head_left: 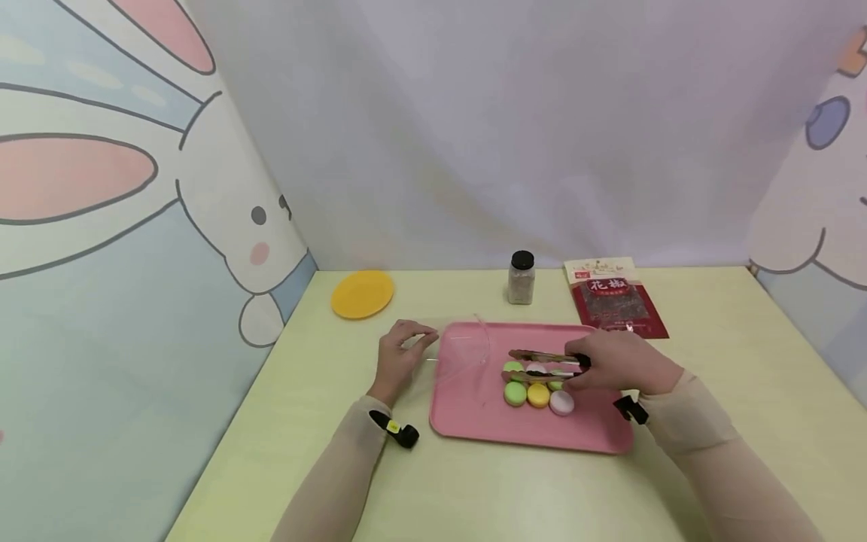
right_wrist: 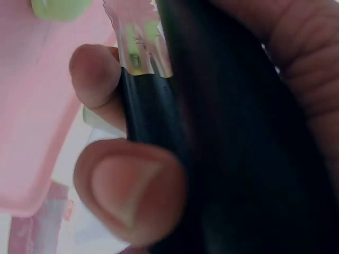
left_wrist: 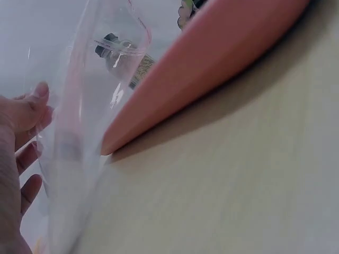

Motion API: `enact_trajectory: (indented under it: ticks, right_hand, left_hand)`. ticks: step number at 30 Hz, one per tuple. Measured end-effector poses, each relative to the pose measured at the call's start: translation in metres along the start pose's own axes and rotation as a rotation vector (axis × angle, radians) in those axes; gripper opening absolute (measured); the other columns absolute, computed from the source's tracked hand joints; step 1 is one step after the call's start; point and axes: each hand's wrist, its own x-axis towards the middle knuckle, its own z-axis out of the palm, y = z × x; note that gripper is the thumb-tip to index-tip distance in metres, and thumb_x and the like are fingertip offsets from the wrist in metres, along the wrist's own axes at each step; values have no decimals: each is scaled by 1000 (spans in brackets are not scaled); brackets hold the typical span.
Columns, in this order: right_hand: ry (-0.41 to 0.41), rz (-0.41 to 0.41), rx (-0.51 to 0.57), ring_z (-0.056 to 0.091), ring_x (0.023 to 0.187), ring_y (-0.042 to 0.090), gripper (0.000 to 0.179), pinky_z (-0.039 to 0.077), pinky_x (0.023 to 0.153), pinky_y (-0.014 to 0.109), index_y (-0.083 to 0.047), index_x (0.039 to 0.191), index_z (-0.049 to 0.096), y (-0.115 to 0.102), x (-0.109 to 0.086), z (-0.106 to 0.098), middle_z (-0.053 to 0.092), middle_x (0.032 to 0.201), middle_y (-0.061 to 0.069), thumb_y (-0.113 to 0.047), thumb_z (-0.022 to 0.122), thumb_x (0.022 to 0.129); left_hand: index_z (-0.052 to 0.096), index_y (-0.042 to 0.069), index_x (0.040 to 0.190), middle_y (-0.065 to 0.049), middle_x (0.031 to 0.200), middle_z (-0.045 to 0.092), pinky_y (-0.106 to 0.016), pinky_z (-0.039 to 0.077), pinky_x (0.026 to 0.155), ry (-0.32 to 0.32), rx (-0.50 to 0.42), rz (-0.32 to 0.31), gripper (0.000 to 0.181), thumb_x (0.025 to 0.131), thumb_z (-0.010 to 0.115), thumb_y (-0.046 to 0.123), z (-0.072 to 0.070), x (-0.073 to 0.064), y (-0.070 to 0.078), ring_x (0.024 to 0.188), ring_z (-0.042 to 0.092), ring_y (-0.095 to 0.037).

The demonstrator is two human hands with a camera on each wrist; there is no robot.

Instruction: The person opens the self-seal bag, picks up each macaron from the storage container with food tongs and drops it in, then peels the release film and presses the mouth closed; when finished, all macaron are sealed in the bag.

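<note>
My left hand (head_left: 400,360) pinches the edge of a clear plastic zip bag (left_wrist: 69,148) at the tray's left side. The bag stands partly open and overlaps the left part of the pink tray (head_left: 467,425) in the head view. In my right hand (head_left: 619,361) are metal tongs (head_left: 550,357) with black handles, their arms spread above a cluster of macarons. Green (head_left: 515,394), yellow (head_left: 538,396) and pale pink (head_left: 561,403) macarons lie on the tray in rows. The tong arms hide part of the back row.
Behind the tray stands a clear jar (head_left: 521,287) with a black lid. A red and white packet (head_left: 616,299) lies at the back right, close to the tray. A yellow plate (head_left: 362,294) sits at the back left. Walls border the table's back and sides.
</note>
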Motion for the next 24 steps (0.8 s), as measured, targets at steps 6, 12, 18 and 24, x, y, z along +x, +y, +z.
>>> enact_trajectory:
  ticks: [6, 12, 18, 24]
  right_hand:
    - [18, -48, -33, 41, 57, 4, 33, 34, 51, 27, -27, 76, 53, 2, 0, 0, 46, 64, -13, -44, 80, 83]
    - [67, -56, -32, 41, 55, 3, 29, 34, 50, 27, -29, 83, 56, 5, -8, -2, 46, 63, -14, -47, 78, 85]
    - [123, -62, -45, 42, 52, 1, 25, 35, 49, 26, -28, 96, 64, 2, -8, -7, 48, 63, -16, -49, 75, 88]
    - [196, -120, -54, 43, 52, -1, 24, 37, 50, 24, -28, 94, 65, -5, 7, -3, 50, 64, -19, -50, 74, 89]
  left_hand:
    - [80, 19, 93, 10, 87, 74, -31, 50, 83, -43, 19, -3, 8, 86, 82, 20, -1, 0, 1, 91, 62, -15]
    - [80, 15, 91, 3, 87, 75, -30, 48, 85, -31, -5, 20, 10, 82, 84, 14, 3, -4, 2, 92, 62, -21]
    - [80, 7, 89, -7, 85, 75, -35, 48, 84, -17, -22, 69, 13, 78, 84, 3, 2, -3, 4, 89, 63, -30]
    - [78, 0, 88, -13, 85, 75, -36, 49, 82, -11, -57, 129, 14, 76, 83, -6, -2, 7, 22, 85, 63, -34]
